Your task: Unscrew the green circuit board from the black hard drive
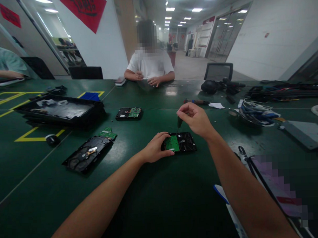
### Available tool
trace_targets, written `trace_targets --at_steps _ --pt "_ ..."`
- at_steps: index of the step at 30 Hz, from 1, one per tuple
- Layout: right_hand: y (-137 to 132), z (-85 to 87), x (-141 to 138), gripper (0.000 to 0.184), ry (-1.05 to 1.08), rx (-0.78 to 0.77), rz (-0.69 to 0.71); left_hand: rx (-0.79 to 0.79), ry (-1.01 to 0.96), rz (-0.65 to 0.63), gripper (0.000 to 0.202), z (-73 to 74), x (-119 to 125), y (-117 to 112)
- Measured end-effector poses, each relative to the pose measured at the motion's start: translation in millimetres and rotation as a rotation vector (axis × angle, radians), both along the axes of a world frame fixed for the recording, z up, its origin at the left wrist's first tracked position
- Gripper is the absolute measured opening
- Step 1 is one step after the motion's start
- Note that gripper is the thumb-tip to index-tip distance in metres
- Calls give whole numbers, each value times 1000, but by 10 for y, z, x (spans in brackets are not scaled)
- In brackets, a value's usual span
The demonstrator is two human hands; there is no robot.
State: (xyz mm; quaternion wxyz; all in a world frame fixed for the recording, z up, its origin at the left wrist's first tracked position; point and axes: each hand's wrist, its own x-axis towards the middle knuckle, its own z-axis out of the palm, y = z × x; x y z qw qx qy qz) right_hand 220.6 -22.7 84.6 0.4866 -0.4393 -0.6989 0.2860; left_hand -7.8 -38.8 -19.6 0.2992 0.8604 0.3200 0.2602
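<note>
A black hard drive (186, 141) with a green circuit board lies flat on the table in front of me. My left hand (158, 147) grips its left end, thumb along the near edge and fingers over the far edge. Between the fingertips of my right hand (194, 118) is a dark screwdriver (179, 121), held upright from the top. Its thin shaft comes down at the drive's far edge, beside the green board; whether the tip sits in a screw is too small to tell.
Left of me lie a larger black drive case (86, 153), a second hard drive (129, 113) and a black tray (61, 107). To the right are a bundle of cables (259, 113), a grey metal box (307, 132) and another screwdriver (196, 102). A person (150, 65) sits opposite.
</note>
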Motion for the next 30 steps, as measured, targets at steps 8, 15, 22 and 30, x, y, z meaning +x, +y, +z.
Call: trace_targets --at_steps 8,15,22,30 --pt "-85 56 -49 20 -160 153 -102 6 9 0 76 -1 3 0" --pt "-61 21 -42 14 -324 312 -112 13 19 0 77 -19 8 7" --pt "-32 -12 -18 15 -297 242 -140 9 16 4 76 -17 9 8" --pt "-2 -23 5 15 -378 328 -170 8 26 4 78 -16 6 9"
